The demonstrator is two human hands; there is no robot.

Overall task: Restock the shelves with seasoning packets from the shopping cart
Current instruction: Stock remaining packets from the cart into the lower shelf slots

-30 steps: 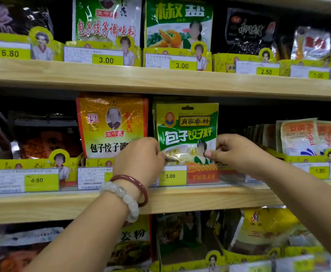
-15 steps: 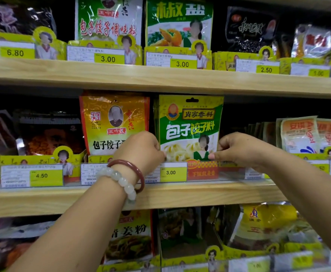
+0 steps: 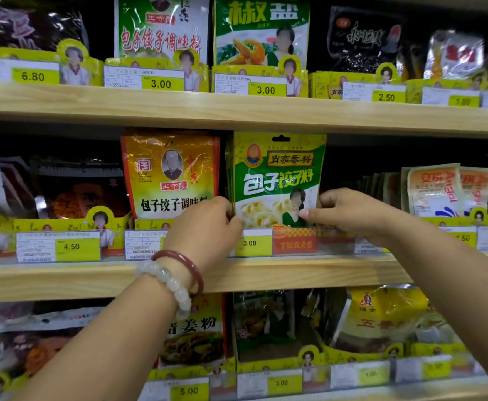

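Note:
A green and yellow seasoning packet (image 3: 277,175) stands upright on the middle wooden shelf (image 3: 295,273), the front one of a stack. My left hand (image 3: 205,227), with a red bangle and a pale bead bracelet on its wrist, pinches the packet's lower left edge. My right hand (image 3: 349,212) pinches its lower right edge. To its left stands an orange and yellow seasoning packet (image 3: 170,175). The shopping cart is out of view.
The upper shelf (image 3: 237,111) holds green packets (image 3: 261,30) and dark bags behind yellow price tags. Pale packets (image 3: 436,189) stand to the right on the middle shelf, dark bags (image 3: 75,189) to the left. The lower shelf (image 3: 367,322) carries more packets.
The green packet has been raised from a lower, tilted position to stand upright and higher in its slot. Both hands stayed at its lower edges.

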